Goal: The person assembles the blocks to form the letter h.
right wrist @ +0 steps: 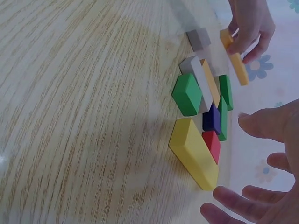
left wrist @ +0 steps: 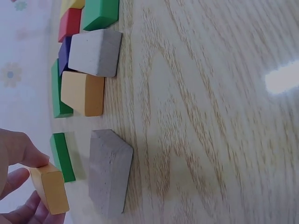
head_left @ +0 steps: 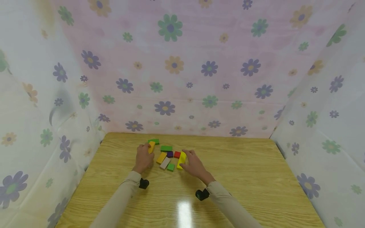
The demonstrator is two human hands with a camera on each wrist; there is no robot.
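Here's the left hand (head_left: 144, 158), pinching an orange block (head_left: 151, 147) just off the bench (head_left: 242, 190), in front of the long green block (head_left: 155, 141) at the back; the grip sits toward the near end, likely so the far end stays clear of the fingers. Its long axis runs away from the person, far end leaning right. Over on the other side, the right hand (head_left: 196, 164) is spread, thumb apart from fingers, beside the yellow block (head_left: 181, 161); perhaps it's steadying that edge, but I can't tell whether they touch. The yellow one lies flat, pointing away with a slight rightward lean. Between the hands sit the red block (head_left: 177, 155), purple block (head_left: 170, 154) and pale grey block (head_left: 165, 163), bunched close, presumably for easy reach from both sides.
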